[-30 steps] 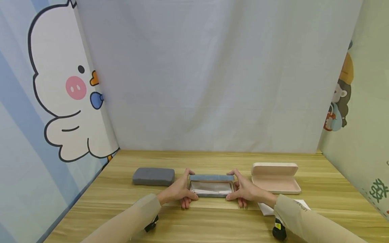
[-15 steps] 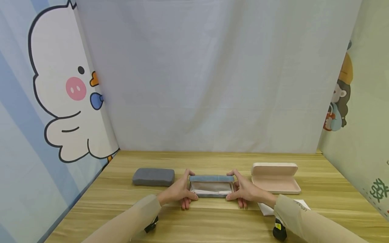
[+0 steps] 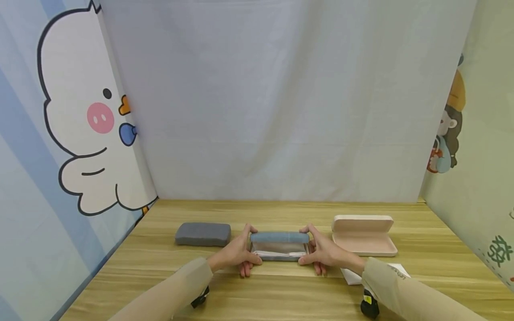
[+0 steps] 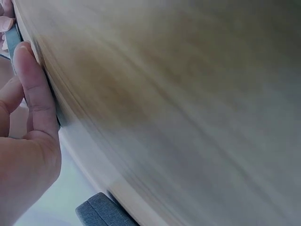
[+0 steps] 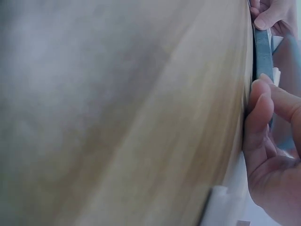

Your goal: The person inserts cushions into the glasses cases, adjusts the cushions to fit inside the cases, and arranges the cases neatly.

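Observation:
A blue glasses case (image 3: pixel 279 237) stands partly open on the table in the head view, its lid leaning forward over the base. White folded material (image 3: pixel 273 254) lies inside along the front. My left hand (image 3: pixel 240 250) grips the case's left end, thumb at the front edge and index finger at the lid's back corner. At the opposite end my right hand (image 3: pixel 322 250) holds it in the same way. Both wrist views show fingers close to the tabletop beside the case's blue front wall (image 5: pixel 264 54).
A closed grey glasses case (image 3: pixel 203 234) lies to the left. On the right, a pale pink glasses case (image 3: pixel 364 244) stands with its lid up. In front of that, a white sheet (image 3: pixel 350 276) lies partly under my right forearm. A curtain (image 3: pixel 281 111) hangs behind the wooden table (image 3: pixel 277 294).
The blue case's lid has tipped slightly forward and down, so more of its outer face shows and the opening is narrower. Both hands stay at its ends.

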The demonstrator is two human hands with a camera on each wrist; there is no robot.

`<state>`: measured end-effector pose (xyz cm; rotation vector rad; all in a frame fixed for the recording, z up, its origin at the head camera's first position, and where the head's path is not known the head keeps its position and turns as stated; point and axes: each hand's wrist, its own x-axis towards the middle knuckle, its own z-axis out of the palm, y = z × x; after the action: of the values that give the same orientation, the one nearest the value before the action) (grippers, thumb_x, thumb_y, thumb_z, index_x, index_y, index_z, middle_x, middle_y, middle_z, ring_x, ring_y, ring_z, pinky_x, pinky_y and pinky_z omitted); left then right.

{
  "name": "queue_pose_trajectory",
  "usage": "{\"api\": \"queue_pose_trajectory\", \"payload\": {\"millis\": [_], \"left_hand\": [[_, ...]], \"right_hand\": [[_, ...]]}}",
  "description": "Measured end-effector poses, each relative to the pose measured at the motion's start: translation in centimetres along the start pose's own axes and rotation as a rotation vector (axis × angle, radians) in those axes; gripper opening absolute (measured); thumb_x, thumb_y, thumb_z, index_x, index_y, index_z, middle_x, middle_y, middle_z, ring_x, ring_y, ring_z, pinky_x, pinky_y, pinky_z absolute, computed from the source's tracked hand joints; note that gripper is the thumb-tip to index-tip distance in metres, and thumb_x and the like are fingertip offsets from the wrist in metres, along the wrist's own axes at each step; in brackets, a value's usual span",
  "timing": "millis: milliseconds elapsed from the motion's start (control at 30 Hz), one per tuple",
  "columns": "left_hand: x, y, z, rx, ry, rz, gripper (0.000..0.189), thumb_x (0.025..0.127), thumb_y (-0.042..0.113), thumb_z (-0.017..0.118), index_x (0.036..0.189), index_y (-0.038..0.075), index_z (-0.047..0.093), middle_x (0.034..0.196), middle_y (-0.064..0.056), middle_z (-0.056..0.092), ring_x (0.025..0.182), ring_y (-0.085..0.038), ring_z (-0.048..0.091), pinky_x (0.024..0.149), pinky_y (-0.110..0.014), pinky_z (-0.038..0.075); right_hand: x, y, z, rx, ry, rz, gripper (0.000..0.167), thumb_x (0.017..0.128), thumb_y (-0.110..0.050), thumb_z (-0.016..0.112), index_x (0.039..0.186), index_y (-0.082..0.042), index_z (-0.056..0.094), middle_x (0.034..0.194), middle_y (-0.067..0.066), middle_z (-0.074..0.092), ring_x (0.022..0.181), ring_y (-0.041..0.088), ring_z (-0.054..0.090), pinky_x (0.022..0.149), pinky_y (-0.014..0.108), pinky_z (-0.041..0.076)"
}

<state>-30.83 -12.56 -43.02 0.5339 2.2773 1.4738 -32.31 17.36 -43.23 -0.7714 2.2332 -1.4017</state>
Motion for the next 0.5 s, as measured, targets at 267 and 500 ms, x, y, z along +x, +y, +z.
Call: {"api": "queue_pose_trajectory", "payload": {"millis": [267,500], "left_hand": [[-0.35,-0.02,0.22,0.013,-0.01,0.034,0.062,0.089,0.003,0.067,0.134,0.006,0.025,0.059,-0.016,0.06,0.039,-0.016,0.058,0.041,-0.038,0.056],[-0.34,0.27,0.24,0.027,-0.001,0.019,0.063,0.088,0.002,0.067,0.134,0.006,0.023,0.057,-0.018,0.062,0.038,-0.015,0.058,0.04,-0.038,0.055]], "right_hand": [[-0.56,-0.29,0.23,-0.043,0.016,-0.032,0.065,0.088,-0.011,0.071,0.135,-0.003,0.027,0.07,0.023,0.058,0.035,0.013,0.052,0.03,0.044,0.047],[-0.69,-0.73,0.39,-0.065,0.044,-0.004,0.069,0.086,-0.009,0.072,0.138,-0.005,0.027,0.067,0.02,0.059,0.036,0.014,0.053,0.032,0.044,0.048]]}}
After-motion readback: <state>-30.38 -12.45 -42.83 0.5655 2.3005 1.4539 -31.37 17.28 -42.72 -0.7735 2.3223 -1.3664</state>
